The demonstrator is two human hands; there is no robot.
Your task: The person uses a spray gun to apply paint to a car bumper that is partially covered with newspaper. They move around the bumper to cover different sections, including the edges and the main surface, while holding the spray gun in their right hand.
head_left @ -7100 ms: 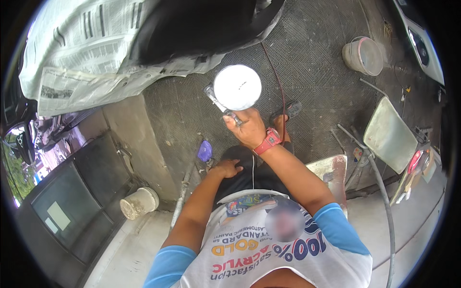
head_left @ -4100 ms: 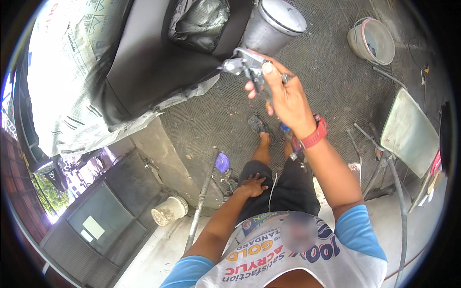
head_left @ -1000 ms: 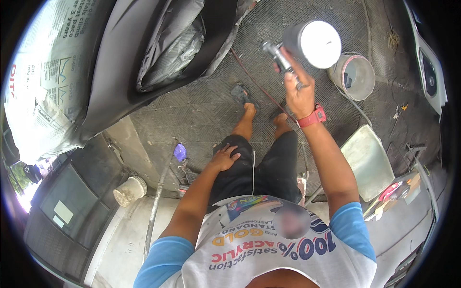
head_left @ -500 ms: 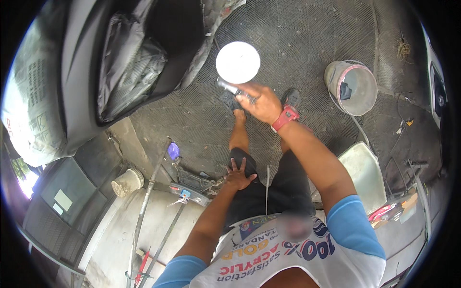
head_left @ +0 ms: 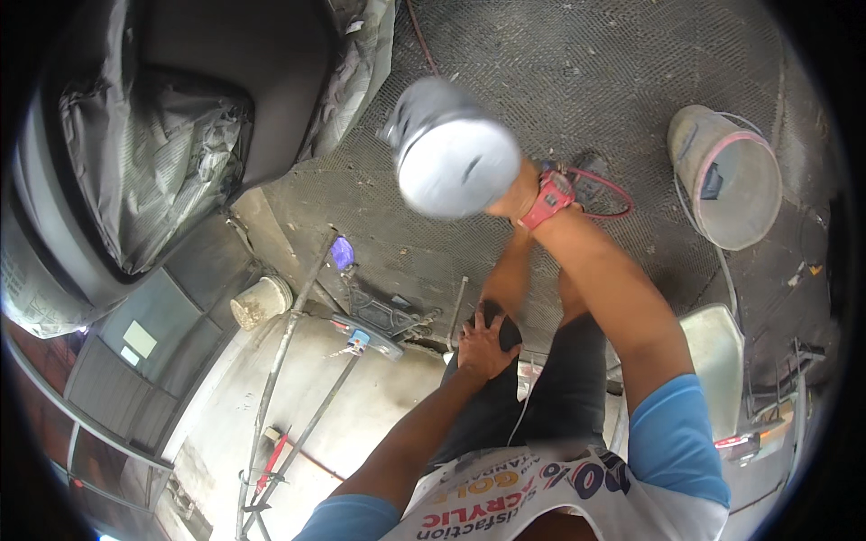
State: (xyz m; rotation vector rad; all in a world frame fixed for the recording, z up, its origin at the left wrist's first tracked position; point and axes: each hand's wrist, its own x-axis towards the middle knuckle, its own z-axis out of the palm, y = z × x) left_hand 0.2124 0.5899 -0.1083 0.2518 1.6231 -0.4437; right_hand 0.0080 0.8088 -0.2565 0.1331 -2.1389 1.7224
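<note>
My right hand (head_left: 516, 191) is closed on a spray gun, mostly hidden behind its big grey cup (head_left: 410, 108) with a shiny round white lid (head_left: 456, 167), which is blurred and tilted. A red hose (head_left: 622, 194) loops just beyond my wrist. My left hand (head_left: 483, 345) rests on my left knee with fingers spread, holding nothing. To the upper left, a dark grey vehicle body panel (head_left: 271, 45) has crumpled masking paper (head_left: 153, 171) over an opening and more along its edge.
A pail (head_left: 744, 203) stands at right, a dirty bucket (head_left: 257, 307) at left, on the textured floor (head_left: 541, 72). Metal pipes (head_left: 271, 397), a metal fitting (head_left: 379, 307) and a purple object (head_left: 342, 252) lie lower left. A pale seat-like board (head_left: 713, 338) is at lower right.
My right hand has brought the gun back from the right and tilted it, its cup now looming larger. My view has shifted over the panel. My left hand remains on my leg.
</note>
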